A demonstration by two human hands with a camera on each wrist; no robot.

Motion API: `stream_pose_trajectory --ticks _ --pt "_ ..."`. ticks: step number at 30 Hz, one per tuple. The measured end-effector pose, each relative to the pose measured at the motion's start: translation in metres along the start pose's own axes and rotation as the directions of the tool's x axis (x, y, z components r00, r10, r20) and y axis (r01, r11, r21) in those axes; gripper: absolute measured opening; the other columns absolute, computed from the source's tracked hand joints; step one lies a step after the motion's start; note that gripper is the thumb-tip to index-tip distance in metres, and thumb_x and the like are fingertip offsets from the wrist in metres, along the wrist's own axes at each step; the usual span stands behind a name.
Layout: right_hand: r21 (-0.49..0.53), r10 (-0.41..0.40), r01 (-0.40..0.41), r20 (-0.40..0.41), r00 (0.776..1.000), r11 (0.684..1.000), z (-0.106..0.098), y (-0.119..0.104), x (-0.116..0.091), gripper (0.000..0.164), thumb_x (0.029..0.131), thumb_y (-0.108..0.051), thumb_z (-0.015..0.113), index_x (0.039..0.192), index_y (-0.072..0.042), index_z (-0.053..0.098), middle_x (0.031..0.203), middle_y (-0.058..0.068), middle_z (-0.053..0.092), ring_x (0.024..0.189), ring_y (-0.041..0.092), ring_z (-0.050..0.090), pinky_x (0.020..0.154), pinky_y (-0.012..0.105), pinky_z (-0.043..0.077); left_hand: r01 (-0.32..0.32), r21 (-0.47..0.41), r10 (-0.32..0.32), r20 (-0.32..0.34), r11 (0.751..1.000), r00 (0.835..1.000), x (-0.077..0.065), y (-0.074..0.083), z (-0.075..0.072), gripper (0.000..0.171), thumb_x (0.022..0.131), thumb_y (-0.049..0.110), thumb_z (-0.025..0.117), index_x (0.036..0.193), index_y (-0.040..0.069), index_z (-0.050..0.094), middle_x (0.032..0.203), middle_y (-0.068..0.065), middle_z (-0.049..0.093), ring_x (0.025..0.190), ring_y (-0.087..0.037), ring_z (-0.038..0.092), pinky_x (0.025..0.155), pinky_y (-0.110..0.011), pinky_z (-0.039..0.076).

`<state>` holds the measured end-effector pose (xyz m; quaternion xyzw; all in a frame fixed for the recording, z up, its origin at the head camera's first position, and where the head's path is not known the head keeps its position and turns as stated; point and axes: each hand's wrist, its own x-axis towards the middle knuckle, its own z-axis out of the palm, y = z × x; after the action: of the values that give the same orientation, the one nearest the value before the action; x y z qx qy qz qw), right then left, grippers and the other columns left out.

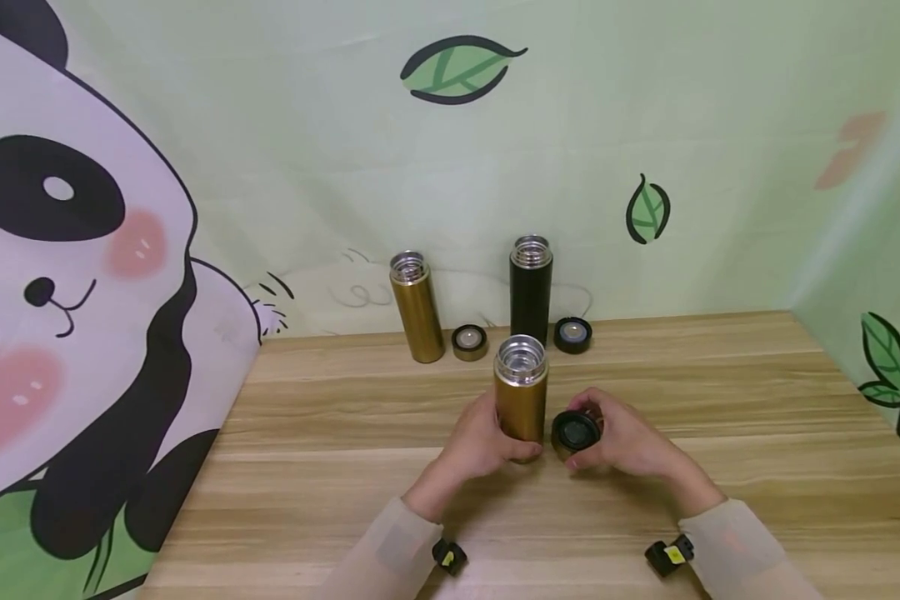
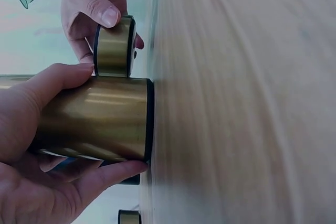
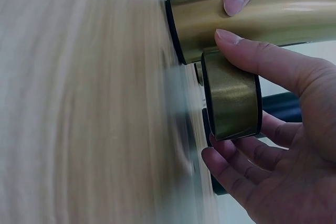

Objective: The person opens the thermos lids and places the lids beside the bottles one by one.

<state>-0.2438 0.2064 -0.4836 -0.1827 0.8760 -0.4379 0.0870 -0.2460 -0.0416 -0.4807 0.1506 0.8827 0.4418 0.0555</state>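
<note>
My left hand (image 1: pixel 482 439) grips a gold thermos bottle (image 1: pixel 521 408) low on its body. The bottle stands upright with its silver threaded mouth uncovered. Just to its right, my right hand (image 1: pixel 621 435) pinches a gold-sided lid (image 1: pixel 576 432), thumb on one side and fingers on the other, a black face upward. In the left wrist view the lid (image 2: pixel 114 45) is right beside the bottle's lower wall (image 2: pixel 100 119), its lower edge slightly above the table. The right wrist view shows the thumb across the lid's gold side (image 3: pixel 233 95).
Behind, another gold bottle (image 1: pixel 417 312) and a black bottle (image 1: pixel 530 292) stand uncapped near the back edge of the wooden table (image 1: pixel 330 492). A gold-sided lid (image 1: pixel 469 342) and a black lid (image 1: pixel 573 334) lie beside them. A printed panda backdrop (image 1: pixel 307 167) rises behind.
</note>
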Motion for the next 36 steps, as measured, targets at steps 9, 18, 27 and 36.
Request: stream_pose_trajectory --ticks 9,18,27,36 --pt "0.006 0.01 -0.009 -0.019 1.0 1.0 0.004 0.0 0.008 0.074 0.066 -0.022 0.099 0.124 -0.005 0.058 0.111 0.009 0.068 0.105 0.022 0.063 0.096 0.043 0.048 0.012 0.003 -0.012 -0.047 1.0 0.999 -0.001 0.001 -0.008 0.074 0.071 0.022 0.096 0.132 0.015 0.054 0.119 -0.007 0.07 0.107 -0.021 0.067 0.099 -0.044 0.053" --pt "0.008 0.02 -0.02 -0.056 0.998 1.0 0.01 -0.003 0.019 0.073 0.065 -0.02 0.099 0.124 -0.004 0.058 0.111 0.01 0.068 0.105 0.024 0.063 0.095 0.042 0.049 0.006 -0.05 -0.01 -0.075 0.999 0.997 0.006 -0.006 -0.017 0.083 0.07 0.017 0.094 0.138 0.014 0.049 0.125 -0.008 0.067 0.113 -0.025 0.065 0.103 -0.047 0.051" --pt "-0.002 0.054 -0.055 -0.086 0.995 0.999 0.015 -0.005 0.037 0.075 0.066 -0.02 0.098 0.127 -0.003 0.058 0.119 0.015 0.067 0.109 0.029 0.062 0.097 0.044 0.048 0.021 -0.054 -0.027 -0.106 0.998 0.994 0.015 -0.011 -0.027 0.084 0.072 0.015 0.092 0.141 0.013 0.045 0.127 -0.012 0.067 0.114 -0.027 0.065 0.104 -0.048 0.051" --pt "0.012 0.068 -0.068 -0.116 0.991 0.998 0.02 -0.003 0.055 0.075 0.067 -0.019 0.097 0.128 -0.003 0.057 0.124 0.017 0.065 0.105 0.028 0.062 0.093 0.038 0.047 0.027 -0.012 -0.028 -0.145 1.0 0.989 0.026 -0.018 -0.034 0.085 0.074 0.016 0.092 0.143 0.009 0.043 0.13 -0.015 0.066 0.116 -0.031 0.065 0.104 -0.05 0.051"
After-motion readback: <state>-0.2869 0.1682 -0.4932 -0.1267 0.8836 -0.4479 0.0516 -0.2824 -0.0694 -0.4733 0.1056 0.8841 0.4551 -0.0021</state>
